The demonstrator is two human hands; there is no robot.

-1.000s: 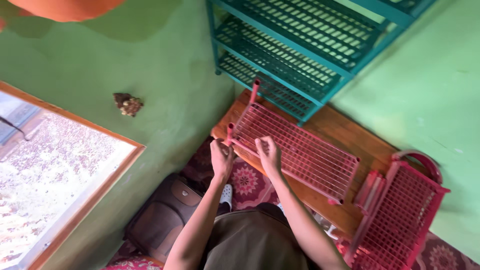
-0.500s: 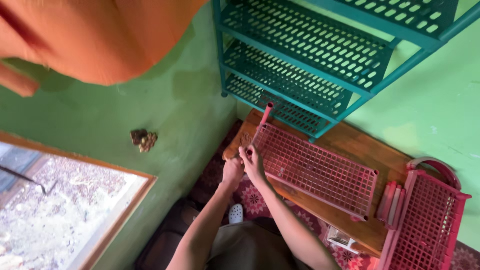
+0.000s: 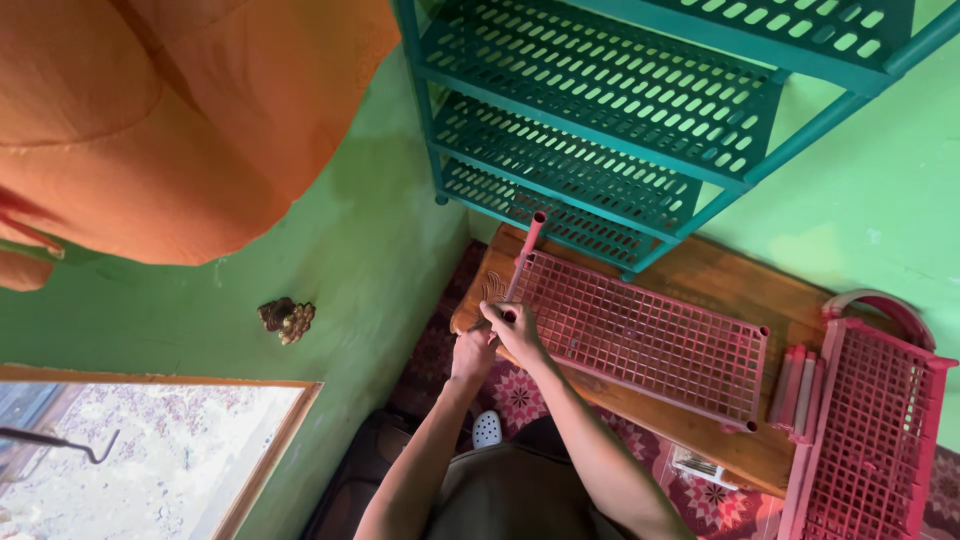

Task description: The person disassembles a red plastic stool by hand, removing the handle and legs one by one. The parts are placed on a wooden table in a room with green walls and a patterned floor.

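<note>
Person's body: seated low, olive garment at the bottom edge, both bare forearms reaching forward to the near-left corner of the red shelf panel.
Left hand (image 3: pixel 470 352): just below the corner of the panel, fingers curled; it seems to steady the corner from under, but whether it truly grips I cannot tell.
Right hand (image 3: pixel 515 330): closed on the lower end of the pink leg tube (image 3: pixel 522 262), pressing it at the corner socket of the panel — the two hands are touching each other.
Red shelf panel (image 3: pixel 640 335): a flat pink-red plastic grid, lying on the wooden counter (image 3: pixel 720 275); the tube stands tilted along its left side.
Progress, as I judge it: one leg tube is at its corner, perhaps not fully seated; the right-hand corners (image 3: pixel 752 425) show open sockets without tubes, so most of the legs are left to fit.
Loose tubes (image 3: pixel 800 392): a small bundle of pink tubes lying on the counter, right of the panel.
Second red panel (image 3: pixel 870 430): leaning at the right edge, not joined to anything.
Floor: a red patterned rug (image 3: pixel 515 390) below the counter.
Green rack (image 3: pixel 610 110): an assembled teal shelf unit standing behind the counter, against the green wall (image 3: pixel 350 230).
Orange cloth (image 3: pixel 170 110): hanging at top left, close to the camera.
</note>
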